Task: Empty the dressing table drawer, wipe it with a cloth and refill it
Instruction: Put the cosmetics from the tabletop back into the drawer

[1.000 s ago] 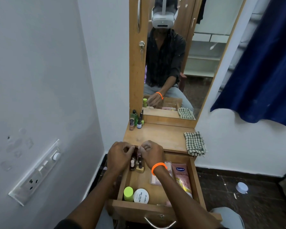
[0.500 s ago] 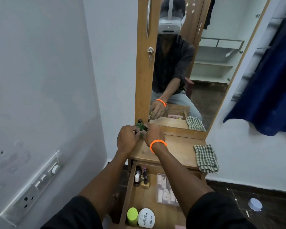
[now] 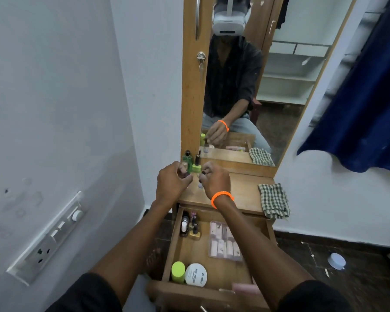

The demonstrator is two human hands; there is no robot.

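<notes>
Emptying was under way — both hands, left hand (image 3: 173,180) and right hand (image 3: 214,180), each pinched a small bottle over the surface (image 3: 241,190); the drawer (image 3: 214,251) stayed half full — next, set them down beside the green bottles (image 3: 190,163)

We reach both bare forearms up from the bottom edge toward the middle of the frame, dark sleeves bunched at the elbows. Our left hand (image 3: 172,180) is curled with fingers pinched closed, knuckles toward us. Our right hand (image 3: 215,180), just beside it at the same height, is also pinched closed, an orange band on its wrist.
</notes>
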